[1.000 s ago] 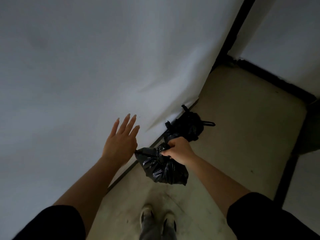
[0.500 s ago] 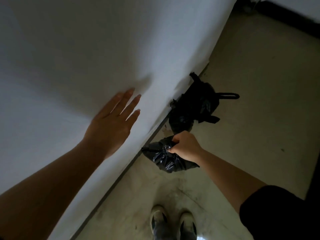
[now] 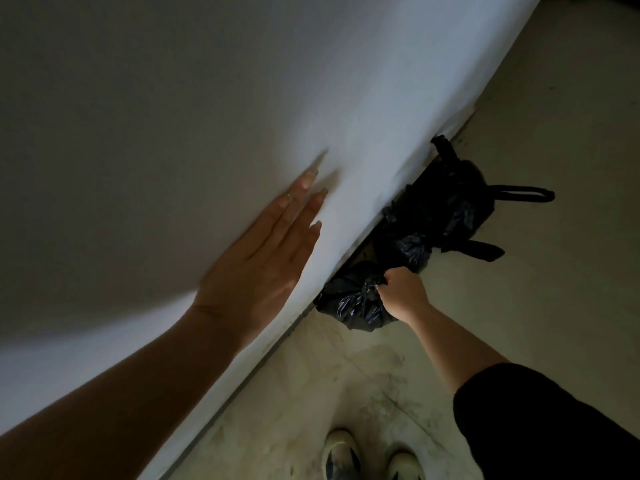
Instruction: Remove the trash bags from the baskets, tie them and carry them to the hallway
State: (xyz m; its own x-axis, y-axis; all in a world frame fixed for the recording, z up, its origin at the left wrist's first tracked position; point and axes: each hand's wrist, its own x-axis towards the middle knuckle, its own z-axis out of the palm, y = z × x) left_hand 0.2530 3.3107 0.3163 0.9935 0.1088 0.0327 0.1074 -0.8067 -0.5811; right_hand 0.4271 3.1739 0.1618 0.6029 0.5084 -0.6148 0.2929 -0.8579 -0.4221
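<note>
Black trash bag (image 3: 349, 304), neck in right hand (image 3: 403, 292), body toward wall (image 3: 242, 98)

A plain white wall (image 3: 207, 81) fills the left side, dim and shadowed toward the top corner. It meets a pale beige floor (image 3: 554, 306), scuffed with dark marks near the bottom.

nearer trash bag (image 3: 353, 303): thin black plastic film, crinkled and glossy, with small highlights along its folds.
farther trash bag (image 3: 446, 202): same black plastic, duller in shadow; flat strap-like handle loops.
wall (image 3: 242, 81): smooth, matt, white painted finish.
floor (image 3: 554, 306): hard, pale, matt, mottled with grey scuffs.
sleeve (image 3: 536, 427): black matt cloth.
shoes (image 3: 341, 455): pale; material unclear.
</note>
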